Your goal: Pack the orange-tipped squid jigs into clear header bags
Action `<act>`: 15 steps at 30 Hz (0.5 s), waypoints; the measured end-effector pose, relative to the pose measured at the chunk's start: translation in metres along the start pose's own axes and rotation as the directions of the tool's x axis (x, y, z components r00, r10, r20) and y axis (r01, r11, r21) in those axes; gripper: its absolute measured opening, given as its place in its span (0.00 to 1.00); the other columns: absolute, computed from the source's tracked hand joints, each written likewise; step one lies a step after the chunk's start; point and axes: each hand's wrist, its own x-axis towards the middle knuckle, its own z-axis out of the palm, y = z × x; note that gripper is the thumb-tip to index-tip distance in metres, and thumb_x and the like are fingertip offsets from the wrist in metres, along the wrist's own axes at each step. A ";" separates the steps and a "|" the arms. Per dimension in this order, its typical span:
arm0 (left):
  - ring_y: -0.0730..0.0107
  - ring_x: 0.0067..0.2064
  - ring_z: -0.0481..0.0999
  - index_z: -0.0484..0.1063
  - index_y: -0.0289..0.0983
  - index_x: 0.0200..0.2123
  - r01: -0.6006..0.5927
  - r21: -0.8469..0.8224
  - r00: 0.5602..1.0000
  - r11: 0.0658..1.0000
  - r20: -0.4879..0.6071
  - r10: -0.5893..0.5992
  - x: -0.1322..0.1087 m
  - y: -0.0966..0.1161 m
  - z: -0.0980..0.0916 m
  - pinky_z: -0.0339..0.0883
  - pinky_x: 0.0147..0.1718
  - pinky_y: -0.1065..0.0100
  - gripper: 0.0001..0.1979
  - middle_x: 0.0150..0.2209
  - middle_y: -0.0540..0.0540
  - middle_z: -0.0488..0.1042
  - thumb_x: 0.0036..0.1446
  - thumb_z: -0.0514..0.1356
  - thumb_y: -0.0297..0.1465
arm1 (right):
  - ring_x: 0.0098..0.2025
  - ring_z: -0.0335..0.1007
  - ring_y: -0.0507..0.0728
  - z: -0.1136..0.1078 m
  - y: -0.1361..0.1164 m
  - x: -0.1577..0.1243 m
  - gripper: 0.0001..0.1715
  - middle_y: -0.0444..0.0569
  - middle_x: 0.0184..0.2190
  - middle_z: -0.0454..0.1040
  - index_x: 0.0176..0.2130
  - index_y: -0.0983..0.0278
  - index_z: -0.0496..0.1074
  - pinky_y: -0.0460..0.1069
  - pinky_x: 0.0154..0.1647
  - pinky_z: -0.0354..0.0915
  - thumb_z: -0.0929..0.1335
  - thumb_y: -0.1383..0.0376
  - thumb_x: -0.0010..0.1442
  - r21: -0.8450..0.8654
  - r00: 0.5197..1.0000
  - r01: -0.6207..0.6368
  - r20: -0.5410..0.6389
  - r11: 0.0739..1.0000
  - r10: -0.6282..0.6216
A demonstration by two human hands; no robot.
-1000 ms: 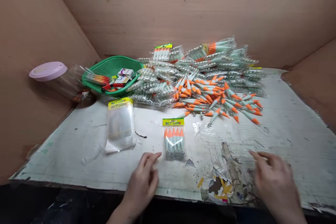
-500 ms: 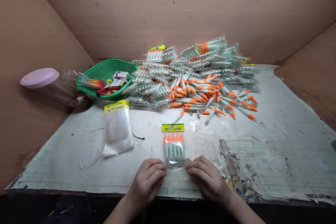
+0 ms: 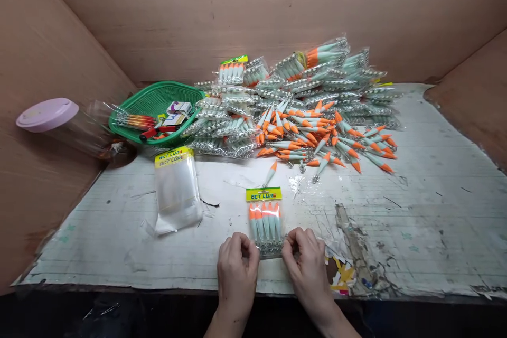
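Observation:
A clear plastic packet of fishing lures (image 3: 264, 222) lies on the table in front of me, its yellow "BCT LURE" header away from me. Several orange-and-pale-green lures sit side by side inside, metal hooks at the near end. At the packet's lower left corner, my left hand (image 3: 237, 269) is closed with thumb and finger pinched on the edge. My right hand (image 3: 304, 261) pinches the lower right corner in the same way. A single loose lure (image 3: 271, 173) rests just beyond the header.
Empty header bags (image 3: 177, 190) are stacked at the left. Behind them stand a green basket (image 3: 130, 100) with small items and a pink-lidded jar (image 3: 47, 115). Loose lures (image 3: 317, 134) and a heap of filled packets (image 3: 301, 84) spread across the back. The tabletop (image 3: 428, 232) is torn at the near right.
My hands have turned more upright, and their fingers have curled into pinches at the packet's lower corners. The hooks inside now lie in a more even row. The camera view has shifted slightly.

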 end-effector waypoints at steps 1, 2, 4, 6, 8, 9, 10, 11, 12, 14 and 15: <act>0.66 0.27 0.67 0.58 0.41 0.23 0.032 0.014 0.999 0.999 0.014 -0.032 0.003 0.002 -0.001 0.61 0.29 0.66 0.11 0.22 0.51 0.63 0.58 0.52 0.31 | 0.29 0.58 0.56 0.001 0.001 0.002 0.10 0.43 0.23 0.63 0.27 0.60 0.57 0.53 0.34 0.53 0.61 0.69 0.59 -0.017 1.000 -0.002 -0.013 1.000 0.002; 0.67 0.27 0.67 0.58 0.41 0.22 0.064 0.025 0.998 0.998 0.025 -0.064 0.006 0.004 -0.003 0.61 0.28 0.66 0.11 0.23 0.51 0.63 0.56 0.53 0.32 | 0.29 0.58 0.56 0.002 0.003 0.005 0.09 0.43 0.24 0.62 0.27 0.60 0.57 0.53 0.34 0.54 0.62 0.69 0.57 -0.022 1.000 -0.005 -0.028 1.000 0.005; 0.67 0.26 0.68 0.62 0.40 0.26 0.125 0.038 0.992 0.991 0.025 -0.126 0.012 0.008 -0.007 0.63 0.28 0.65 0.07 0.28 0.49 0.65 0.56 0.52 0.33 | 0.31 0.60 0.57 0.001 0.006 0.011 0.05 0.45 0.27 0.64 0.31 0.60 0.59 0.52 0.33 0.56 0.61 0.69 0.58 0.008 0.998 -0.014 -0.060 1.000 0.014; 0.65 0.29 0.70 0.67 0.39 0.32 0.152 0.049 0.987 0.987 0.052 -0.155 0.018 0.010 -0.011 0.64 0.29 0.63 0.08 0.34 0.46 0.67 0.56 0.52 0.36 | 0.32 0.61 0.58 0.000 0.006 0.013 0.03 0.48 0.30 0.65 0.34 0.60 0.61 0.53 0.34 0.57 0.60 0.68 0.60 0.041 0.998 -0.011 -0.057 0.999 0.014; 0.61 0.33 0.72 0.68 0.39 0.31 0.116 0.036 0.987 0.993 0.111 -0.120 0.022 0.011 -0.013 0.66 0.32 0.61 0.12 0.33 0.45 0.68 0.54 0.55 0.42 | 0.34 0.61 0.59 -0.002 -0.001 0.010 0.03 0.48 0.30 0.66 0.33 0.60 0.63 0.54 0.35 0.58 0.62 0.64 0.61 0.045 0.999 -0.010 -0.038 0.999 0.012; 0.59 0.33 0.72 0.67 0.40 0.27 0.088 0.000 0.985 0.996 0.151 -0.087 0.023 0.012 -0.013 0.66 0.32 0.61 0.14 0.30 0.46 0.68 0.52 0.56 0.44 | 0.35 0.61 0.59 -0.002 -0.006 0.007 0.05 0.48 0.30 0.66 0.33 0.60 0.62 0.54 0.36 0.58 0.64 0.63 0.61 0.062 0.999 -0.015 -0.038 0.998 0.017; 0.59 0.32 0.71 0.66 0.40 0.24 0.070 -0.059 0.983 0.996 0.176 -0.058 0.025 0.011 -0.014 0.66 0.32 0.61 0.16 0.27 0.47 0.68 0.51 0.57 0.46 | 0.35 0.62 0.59 -0.003 -0.011 0.005 0.07 0.48 0.31 0.66 0.33 0.60 0.62 0.54 0.36 0.59 0.65 0.61 0.60 0.109 0.999 -0.027 -0.041 0.994 0.032; 0.62 0.29 0.70 0.64 0.40 0.23 0.086 -0.144 0.977 0.986 0.206 -0.056 0.026 0.010 -0.015 0.66 0.29 0.63 0.18 0.24 0.48 0.67 0.51 0.57 0.49 | 0.35 0.62 0.58 -0.004 -0.015 0.003 0.09 0.47 0.31 0.66 0.33 0.60 0.61 0.53 0.36 0.61 0.65 0.59 0.60 0.194 0.998 -0.047 -0.040 0.980 0.056; 0.64 0.27 0.69 0.64 0.40 0.24 0.124 -0.238 0.959 0.963 0.280 -0.054 0.028 0.008 -0.017 0.66 0.26 0.65 0.19 0.23 0.50 0.67 0.52 0.55 0.50 | 0.34 0.63 0.56 -0.007 -0.017 0.003 0.10 0.46 0.31 0.66 0.34 0.60 0.60 0.51 0.34 0.62 0.65 0.57 0.60 0.307 0.996 -0.071 -0.032 0.949 0.085; 0.63 0.30 0.73 0.69 0.40 0.29 0.174 -0.336 0.922 0.926 0.385 -0.033 0.035 0.001 -0.024 0.69 0.30 0.66 0.22 0.26 0.49 0.72 0.53 0.54 0.53 | 0.30 0.65 0.53 -0.021 -0.007 0.010 0.13 0.44 0.28 0.66 0.35 0.60 0.58 0.48 0.30 0.64 0.62 0.53 0.62 0.495 0.984 -0.128 -0.045 0.859 0.172; 0.62 0.33 0.75 0.71 0.40 0.34 0.174 -0.328 0.952 0.928 0.298 -0.073 0.041 -0.003 -0.030 0.70 0.32 0.66 0.24 0.30 0.49 0.75 0.53 0.53 0.55 | 0.28 0.66 0.52 -0.036 0.005 0.016 0.15 0.43 0.27 0.67 0.36 0.60 0.58 0.46 0.27 0.64 0.62 0.51 0.62 0.525 0.965 -0.160 -0.093 0.836 0.243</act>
